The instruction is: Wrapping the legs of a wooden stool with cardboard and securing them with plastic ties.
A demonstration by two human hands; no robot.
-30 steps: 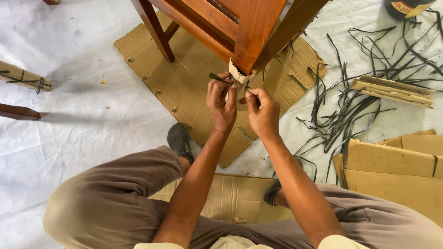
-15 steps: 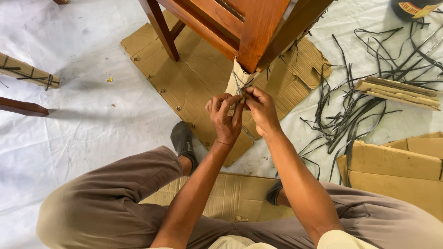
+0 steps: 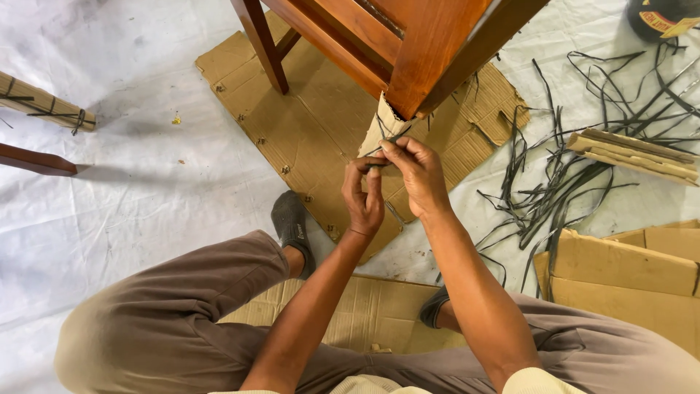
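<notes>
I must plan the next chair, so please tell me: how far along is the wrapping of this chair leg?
Done: a beige cardboard sleeve already covers the brown wooden chair leg. In hand: the left hand and right hand pinch a thin dark plastic strap at the sleeve. Left: the strap does not look tied yet, and the far leg is bare.

Both bare forearms reach forward from the bent knees and converge in front of the body. The left hand (image 3: 364, 198) is raised with its back toward the camera, fingers (image 3: 355, 173) curled and pinched together at the tips. The right hand (image 3: 418, 175) sits just beside it, knuckles up, its thumb and forefinger pressed shut, fingertips of both hands meeting.
</notes>
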